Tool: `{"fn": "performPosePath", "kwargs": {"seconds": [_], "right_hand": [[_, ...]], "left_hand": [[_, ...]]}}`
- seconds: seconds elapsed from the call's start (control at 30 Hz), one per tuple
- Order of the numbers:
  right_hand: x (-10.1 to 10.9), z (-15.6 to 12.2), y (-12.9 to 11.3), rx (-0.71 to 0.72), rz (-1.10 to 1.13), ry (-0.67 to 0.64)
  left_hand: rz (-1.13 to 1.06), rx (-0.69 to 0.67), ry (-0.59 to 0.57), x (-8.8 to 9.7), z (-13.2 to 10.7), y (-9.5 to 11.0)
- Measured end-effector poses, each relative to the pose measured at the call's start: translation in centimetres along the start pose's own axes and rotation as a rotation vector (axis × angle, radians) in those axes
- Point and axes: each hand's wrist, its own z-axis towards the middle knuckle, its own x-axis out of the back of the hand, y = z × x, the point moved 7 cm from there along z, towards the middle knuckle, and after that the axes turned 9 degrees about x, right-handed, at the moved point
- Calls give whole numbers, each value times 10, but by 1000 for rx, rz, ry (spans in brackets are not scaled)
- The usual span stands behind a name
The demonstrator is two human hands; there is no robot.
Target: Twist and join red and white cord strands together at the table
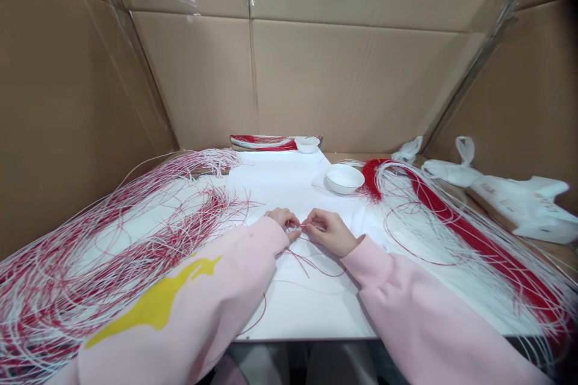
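Observation:
My left hand (283, 220) and my right hand (329, 231) meet at the middle of the white work surface (289, 186), both in pink sleeves. The fingers of both are pinched together on thin red and white cords (303, 227) stretched between them. Loose ends of red cord (316, 264) curl on the surface just below my hands. What the fingertips do to the cords is too small to make out.
A big tangle of red and white cords (112, 240) covers the left side. A red and white cord bundle (456, 222) fans along the right. A white bowl (344, 178) sits beyond my hands, a smaller bowl (307, 144) farther back. White plastic bags (510, 198) lie far right. Cardboard walls (316, 78) surround everything.

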Motion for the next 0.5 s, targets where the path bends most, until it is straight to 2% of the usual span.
{"fn": "performPosePath", "kwargs": {"seconds": [0.5], "right_hand": [[-4,-2,-3,7,-33,-24]], "left_hand": [[46,7,-41,-2,1,1]]}}
